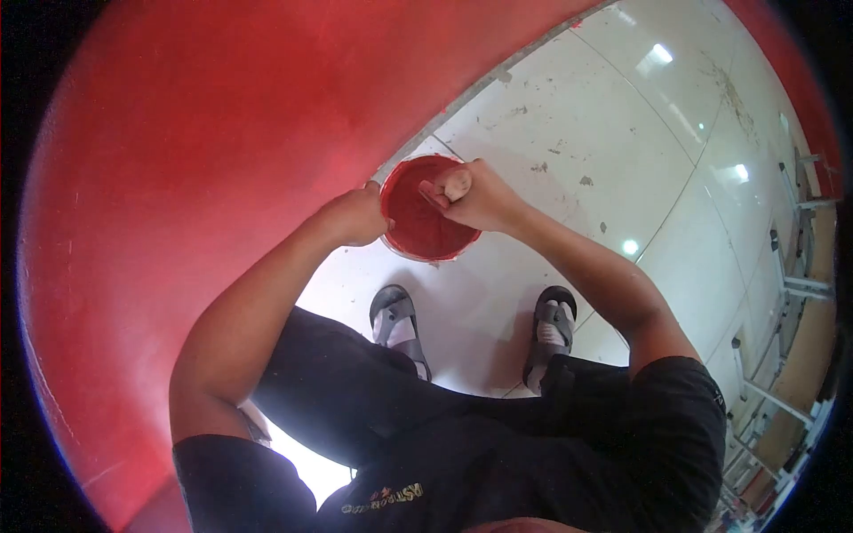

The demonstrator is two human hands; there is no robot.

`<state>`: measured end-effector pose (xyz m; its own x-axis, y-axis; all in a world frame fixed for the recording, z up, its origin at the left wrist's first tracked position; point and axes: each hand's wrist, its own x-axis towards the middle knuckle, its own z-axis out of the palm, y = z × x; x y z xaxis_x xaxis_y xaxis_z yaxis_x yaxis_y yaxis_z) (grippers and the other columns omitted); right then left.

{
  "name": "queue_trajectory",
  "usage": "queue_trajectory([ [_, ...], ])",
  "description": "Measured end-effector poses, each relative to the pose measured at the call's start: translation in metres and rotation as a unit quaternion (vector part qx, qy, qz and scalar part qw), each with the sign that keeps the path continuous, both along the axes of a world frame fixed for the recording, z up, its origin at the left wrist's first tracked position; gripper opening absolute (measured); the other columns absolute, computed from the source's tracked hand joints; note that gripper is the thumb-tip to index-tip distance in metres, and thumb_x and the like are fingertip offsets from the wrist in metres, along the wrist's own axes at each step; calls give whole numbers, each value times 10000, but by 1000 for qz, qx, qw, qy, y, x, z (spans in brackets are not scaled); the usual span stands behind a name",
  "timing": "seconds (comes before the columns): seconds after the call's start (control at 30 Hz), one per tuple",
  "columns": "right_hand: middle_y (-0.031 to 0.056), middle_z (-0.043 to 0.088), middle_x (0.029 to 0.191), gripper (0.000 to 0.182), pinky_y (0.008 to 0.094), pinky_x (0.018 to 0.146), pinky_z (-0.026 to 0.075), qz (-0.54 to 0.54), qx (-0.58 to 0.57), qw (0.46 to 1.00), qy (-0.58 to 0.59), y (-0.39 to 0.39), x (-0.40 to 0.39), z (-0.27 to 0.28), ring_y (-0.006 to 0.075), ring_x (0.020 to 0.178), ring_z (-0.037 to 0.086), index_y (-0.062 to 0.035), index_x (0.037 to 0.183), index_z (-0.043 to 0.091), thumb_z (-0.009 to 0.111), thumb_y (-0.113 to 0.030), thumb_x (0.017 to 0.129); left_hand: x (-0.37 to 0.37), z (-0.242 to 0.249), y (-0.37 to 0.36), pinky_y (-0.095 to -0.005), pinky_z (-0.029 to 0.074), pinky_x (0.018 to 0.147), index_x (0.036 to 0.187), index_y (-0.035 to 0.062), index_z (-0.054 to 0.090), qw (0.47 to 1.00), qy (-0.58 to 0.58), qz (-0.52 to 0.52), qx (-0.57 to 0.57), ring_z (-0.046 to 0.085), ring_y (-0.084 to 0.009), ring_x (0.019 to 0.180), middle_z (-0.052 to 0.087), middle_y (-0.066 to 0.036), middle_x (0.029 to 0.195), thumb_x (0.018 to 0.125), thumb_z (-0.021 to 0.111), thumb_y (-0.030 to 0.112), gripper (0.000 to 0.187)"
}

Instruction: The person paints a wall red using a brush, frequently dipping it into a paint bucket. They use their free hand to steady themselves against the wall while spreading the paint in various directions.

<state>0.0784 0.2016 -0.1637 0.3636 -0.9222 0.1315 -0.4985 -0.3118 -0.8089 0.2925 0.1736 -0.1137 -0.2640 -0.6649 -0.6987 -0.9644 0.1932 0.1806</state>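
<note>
A round bucket point(433, 251) with red paint inside stands in the middle of the view, beside the foot of the red wall. My left hand point(362, 216) grips the bucket's left rim, with the thumb near the inner edge. Over the bucket's right side, my right hand point(480, 197) is closed around a brush point(458, 184) with a pale wooden handle end pointing up at me. The lower part of the brush is mostly hidden by the hand, and its bristles cannot be made out.
A red painted wall point(195, 133) curves across the left and top. Pale floor tiles point(622, 151) with dark specks lie to the right. My two sandalled feet are just below the bucket. Metal-legged furniture point(791, 355) lines the far right edge.
</note>
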Motion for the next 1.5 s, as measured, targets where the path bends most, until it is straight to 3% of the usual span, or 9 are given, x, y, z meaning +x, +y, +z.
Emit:
queue_trajectory([
  [0.07,157,569,632,140,348,541,449,4,2,1000,-6,0,6,-9,355,565,480,-33,633,552,641,-69,735,-2,0,4,-424,457,950,1334,-87,364,1000,-6,16,3,581,-388,1113,556,-325,1201,853,658,329,701],
  [0.33,-7,538,617,259,256,537,503,-16,227,968,-107,-14,-48,-2,56,602,568,-40,662,467,707,-54,760,1,3,8,-424,464,940,1308,-87,394,1000,-10,22,2,593,-391,1088,575,-309,1181,828,675,240,645],
  [0.47,-20,568,748,294,309,573,542,-55,350,899,-259,-17,-64,-5,102,704,586,-108,676,433,686,32,725,16,-32,5,-428,463,936,1232,-91,492,1000,23,16,-8,602,-408,1057,599,-314,1127,790,680,239,583],
  [0.6,7,591,761,344,364,604,547,-20,416,790,-451,-36,-95,-41,159,761,630,-154,683,372,634,52,770,24,-23,-13,-397,495,859,1083,-59,637,953,-70,-203,216,645,-345,944,667,-228,1034,850,623,372,490],
  [0.67,32,606,831,324,386,675,536,-43,406,753,-515,-44,-108,-59,178,822,640,-166,748,371,635,13,802,32,-20,-14,-389,502,807,1121,-35,630,955,-128,-113,241,648,-308,880,667,-222,1026,867,607,420,522],
  [0.93,-1,605,940,351,337,731,516,-165,99,526,-828,-169,-93,-74,176,849,631,-195,858,383,694,-41,803,5,78,-8,-424,467,792,891,-1,601,938,142,50,-311,607,-336,892,629,-211,1011,785,734,193,258],
  [1.13,14,610,900,336,332,666,525,-180,69,485,-853,-234,-81,-87,165,812,633,-181,864,401,701,-45,799,-10,87,8,-605,302,1012,1339,124,431,791,-123,51,-597,234,-464,1345,153,-247,1509,609,869,226,857],
  [1.2,12,606,873,346,330,666,540,-231,80,477,-844,-229,-86,-123,166,794,638,-188,827,394,698,-26,795,9,62,-11,-727,180,1024,1506,183,65,790,-288,114,-530,-19,-581,1364,-94,-295,1522,500,917,373,1331],
  [1.5,7,591,876,290,352,711,555,-435,108,535,-716,-187,-134,-202,164,815,632,-171,796,390,609,19,802,14,20,-42,-808,125,944,1501,181,-98,692,-321,68,-643,-128,-673,1283,-222,-387,1448,432,899,500,1496],
])
